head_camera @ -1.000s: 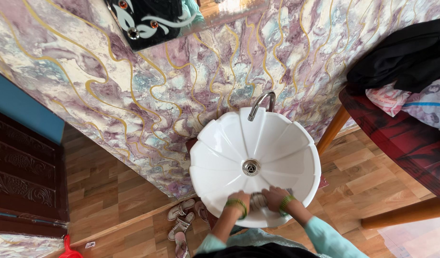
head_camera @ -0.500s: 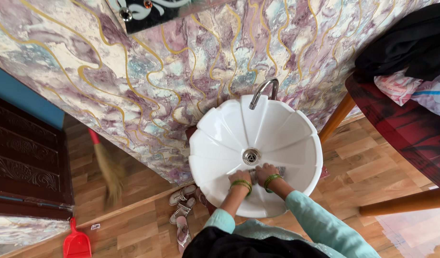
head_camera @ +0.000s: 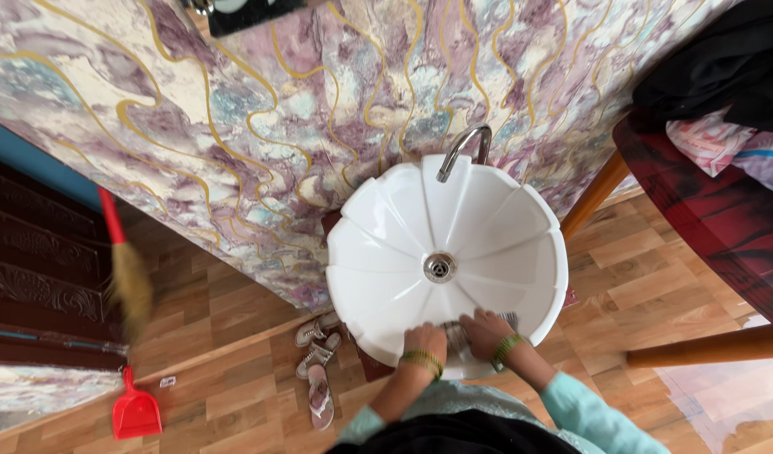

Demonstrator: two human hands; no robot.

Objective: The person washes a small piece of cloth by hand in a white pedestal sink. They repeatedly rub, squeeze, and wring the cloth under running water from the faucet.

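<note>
Cloth lies pressed under fingers of both hands inside basin.

Both hands have slid back from near the drain toward the near rim of the white basin. The left hand and the right hand now press the grey cloth low on the basin wall, close to the body, as they did one second ago. Left of the left hand, the broom has moved further left, and more of the red dustpan shows.
</note>
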